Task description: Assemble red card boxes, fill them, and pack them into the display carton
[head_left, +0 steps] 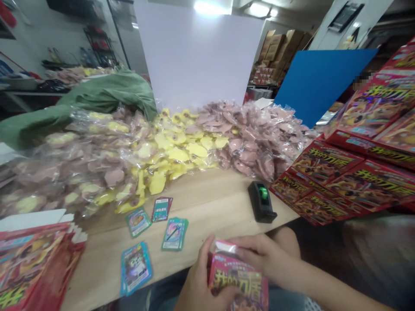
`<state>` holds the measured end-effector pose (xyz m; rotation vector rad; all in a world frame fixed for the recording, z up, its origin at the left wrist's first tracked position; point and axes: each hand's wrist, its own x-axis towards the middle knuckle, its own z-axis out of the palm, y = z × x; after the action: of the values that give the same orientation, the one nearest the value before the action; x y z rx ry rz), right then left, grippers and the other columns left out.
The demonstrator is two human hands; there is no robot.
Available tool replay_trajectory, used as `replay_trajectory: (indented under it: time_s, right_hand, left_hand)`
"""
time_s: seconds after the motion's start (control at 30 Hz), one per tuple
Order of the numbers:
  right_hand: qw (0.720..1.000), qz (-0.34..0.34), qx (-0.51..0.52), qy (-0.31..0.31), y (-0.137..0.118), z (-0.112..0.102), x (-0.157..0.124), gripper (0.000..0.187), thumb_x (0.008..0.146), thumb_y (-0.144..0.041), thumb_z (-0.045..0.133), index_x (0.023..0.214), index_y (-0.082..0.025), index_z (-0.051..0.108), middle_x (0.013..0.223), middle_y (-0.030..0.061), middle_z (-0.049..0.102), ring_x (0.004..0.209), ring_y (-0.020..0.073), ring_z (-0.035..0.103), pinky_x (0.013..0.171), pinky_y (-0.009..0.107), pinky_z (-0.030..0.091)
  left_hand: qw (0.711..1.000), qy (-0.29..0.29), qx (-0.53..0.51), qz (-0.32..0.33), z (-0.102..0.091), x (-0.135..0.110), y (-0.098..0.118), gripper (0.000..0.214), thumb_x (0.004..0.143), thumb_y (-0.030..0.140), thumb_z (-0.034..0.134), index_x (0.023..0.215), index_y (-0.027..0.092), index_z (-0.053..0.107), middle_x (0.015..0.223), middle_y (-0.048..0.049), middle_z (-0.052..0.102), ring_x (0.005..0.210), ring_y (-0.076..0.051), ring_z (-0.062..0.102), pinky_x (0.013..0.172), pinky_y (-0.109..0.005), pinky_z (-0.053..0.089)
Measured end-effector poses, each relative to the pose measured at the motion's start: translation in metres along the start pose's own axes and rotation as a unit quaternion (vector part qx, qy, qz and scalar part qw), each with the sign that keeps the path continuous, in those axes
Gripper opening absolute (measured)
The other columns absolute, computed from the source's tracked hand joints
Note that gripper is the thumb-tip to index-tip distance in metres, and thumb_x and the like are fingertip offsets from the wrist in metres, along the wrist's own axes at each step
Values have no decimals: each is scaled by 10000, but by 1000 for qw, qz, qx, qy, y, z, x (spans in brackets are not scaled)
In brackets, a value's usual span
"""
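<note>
Low in the view, both my hands hold a small red box (pixel 240 285) printed with yellow characters. My left hand (pixel 199 285) grips its left side from below. My right hand (pixel 259 257) is closed over the top, where a clear plastic edge shows at the opening. Just beyond the box, small stacks of colourful cards (pixel 175 233) lie on the wooden table (pixel 210 203), with another stack (pixel 136 268) at the near left.
A black tape dispenser (pixel 262 201) with green tape stands right of the cards. Heaps of bagged yellow and pink items (pixel 168 151) cover the back of the table. Stacked red boxes (pixel 350 172) are at the right, flat red cartons (pixel 32 263) at the left.
</note>
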<state>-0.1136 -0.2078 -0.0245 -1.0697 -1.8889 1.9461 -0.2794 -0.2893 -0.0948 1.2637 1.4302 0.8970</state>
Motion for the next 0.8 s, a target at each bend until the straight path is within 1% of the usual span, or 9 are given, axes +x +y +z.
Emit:
replay_trajectory:
  time_s: [0.13, 0.23, 0.3, 0.37, 0.43, 0.5, 0.57, 0.63, 0.8]
  right_hand:
    - [992, -9, -40, -118, -17, 0, -5, 380, 861, -399, 431, 1120, -180, 603, 999, 48, 651, 891, 183, 587, 801, 292, 454]
    - [973, -78, -153, -153, -17, 9, -13, 533, 808, -391, 525, 1301, -217, 421, 1313, 86, 458, 1174, 237, 435, 998, 371, 316]
    - [970, -127, -194, -75, 1, 11, -15, 636, 734, -453, 590, 1297, -207, 428, 1370, 112, 379, 1246, 282, 339, 1035, 422, 251]
    - [971, -119, -161, 131, 30, -5, -14, 587, 729, -521, 543, 1221, -202, 505, 1326, 132, 426, 1220, 299, 370, 1005, 439, 304]
    - [917, -14, -74, 392, 59, -38, -8, 492, 791, -494, 445, 1191, -212, 498, 1278, 137, 452, 1160, 278, 437, 937, 421, 391]
    - [855, 104, 1, 508, 80, -78, 1, 410, 802, -435, 437, 1129, -197, 507, 1179, 154, 506, 1033, 280, 533, 818, 428, 470]
    - [846, 177, 52, 500, 92, -110, 13, 322, 776, -384, 492, 1002, -160, 541, 992, 156, 582, 813, 278, 617, 650, 435, 513]
    - [856, 212, 100, 460, 97, -129, 23, 231, 734, -329, 559, 863, -137, 552, 796, 124, 611, 612, 250, 625, 517, 412, 508]
    - [866, 165, 191, 431, 108, -126, 14, 199, 655, -321, 639, 721, -156, 550, 747, 83, 625, 655, 214, 634, 603, 369, 522]
  left_hand:
    - [999, -24, -25, -15, 0, -5, -5, 946, 583, 147, 642, 1368, 151, 114, 1008, -78, 609, 832, -199, 593, 813, -328, 460]
    - [997, -46, -56, 9, -8, -3, 3, 957, 581, 146, 677, 1379, 162, 149, 1133, -110, 569, 921, -213, 588, 831, -326, 465]
    - [988, -118, -87, 42, -22, 6, 16, 810, 658, 172, 652, 1363, 177, 254, 1121, -102, 589, 913, -203, 606, 788, -305, 493]
    - [981, -150, -55, 113, -38, 21, 32, 517, 771, 197, 567, 1271, 221, 440, 1049, -70, 631, 896, -182, 618, 769, -288, 506]
    - [967, -90, 42, 236, -47, 44, 45, 354, 836, 184, 484, 1177, 259, 545, 1068, -56, 623, 967, -177, 591, 831, -298, 485]
    - [924, -16, 139, 355, -44, 72, 49, 320, 850, 174, 466, 1141, 253, 573, 1134, -64, 589, 1039, -179, 551, 890, -306, 455]
    - [887, -3, 190, 420, -30, 99, 45, 300, 855, 188, 468, 1133, 217, 579, 1127, -81, 593, 1029, -175, 558, 890, -299, 463]
    - [878, -18, 212, 429, -15, 116, 38, 271, 863, 213, 467, 1099, 197, 599, 1079, -84, 616, 982, -167, 586, 860, -285, 488]
    - [883, -70, 257, 387, -10, 126, 26, 339, 881, 224, 442, 1214, 222, 504, 1190, -72, 562, 1065, -165, 550, 907, -291, 472]
